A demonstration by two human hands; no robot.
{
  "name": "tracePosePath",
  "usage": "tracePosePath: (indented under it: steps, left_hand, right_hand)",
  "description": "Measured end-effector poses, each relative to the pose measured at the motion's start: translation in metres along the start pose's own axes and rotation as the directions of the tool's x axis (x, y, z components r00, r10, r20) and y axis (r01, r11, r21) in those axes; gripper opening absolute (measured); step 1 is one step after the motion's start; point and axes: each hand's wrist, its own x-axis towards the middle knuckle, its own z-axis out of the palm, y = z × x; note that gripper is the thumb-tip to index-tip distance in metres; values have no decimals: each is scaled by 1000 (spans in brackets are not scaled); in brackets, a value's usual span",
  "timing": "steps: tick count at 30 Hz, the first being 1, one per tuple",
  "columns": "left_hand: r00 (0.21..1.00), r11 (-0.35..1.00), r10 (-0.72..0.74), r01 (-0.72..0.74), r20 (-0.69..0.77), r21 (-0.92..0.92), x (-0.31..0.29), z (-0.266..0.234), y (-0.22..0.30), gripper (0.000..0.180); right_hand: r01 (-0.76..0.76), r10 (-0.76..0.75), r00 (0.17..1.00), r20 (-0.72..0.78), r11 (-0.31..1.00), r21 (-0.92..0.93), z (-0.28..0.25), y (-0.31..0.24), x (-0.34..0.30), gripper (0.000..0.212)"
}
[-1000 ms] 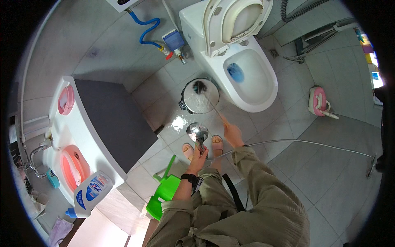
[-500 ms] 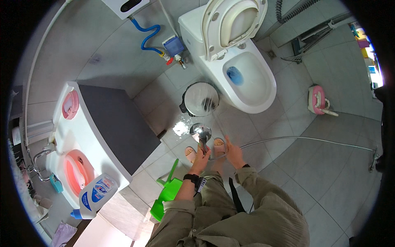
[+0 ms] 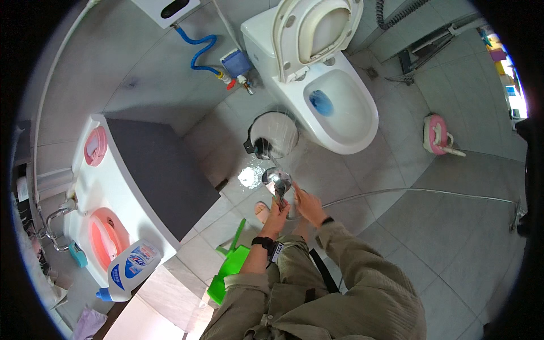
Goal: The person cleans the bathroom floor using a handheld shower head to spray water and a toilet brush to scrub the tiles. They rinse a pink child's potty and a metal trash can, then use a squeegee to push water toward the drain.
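My left hand [image 3: 275,220] is wrapped round the handle of a chrome shower head [image 3: 277,180]. Water shoots from the head toward a round bin [image 3: 279,129] with a black handle, standing by the toilet. My right hand [image 3: 309,206] is beside the shower head, its fingers stretched out and their tips at the head's right edge; whether they press on it I cannot tell. From under my hands a metal shower hose [image 3: 422,192] runs off to the wall at the right.
The toilet [image 3: 362,127] has its lid and seat raised, with blue water inside. A green dustpan [image 3: 233,266] lies left of my legs. The white washbasin counter [image 3: 127,184] holds a pink basin [image 3: 105,232] and a cleaner bottle [image 3: 133,266]. A pink-and-white object [image 3: 435,135] sits at the right.
My right hand has moved left and up, to the shower head's edge. The wide spray is now narrower, and the dark patch on the bin has shifted left. My left hand keeps its grip.
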Motion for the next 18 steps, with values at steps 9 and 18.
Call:
tracePosePath:
  steps: [9,18]
  left_hand:
    - [1000,993,30,-31,5,118,2,-9,-5,13]
    - [997,1000,16,-16,70,-1,9,-3,-14,19]
  right_hand:
    - [-178,186,980,-76,978,104,-1,24,-26,54]
    - [-97,96,995,-39,995,-31,0,30,-29,51]
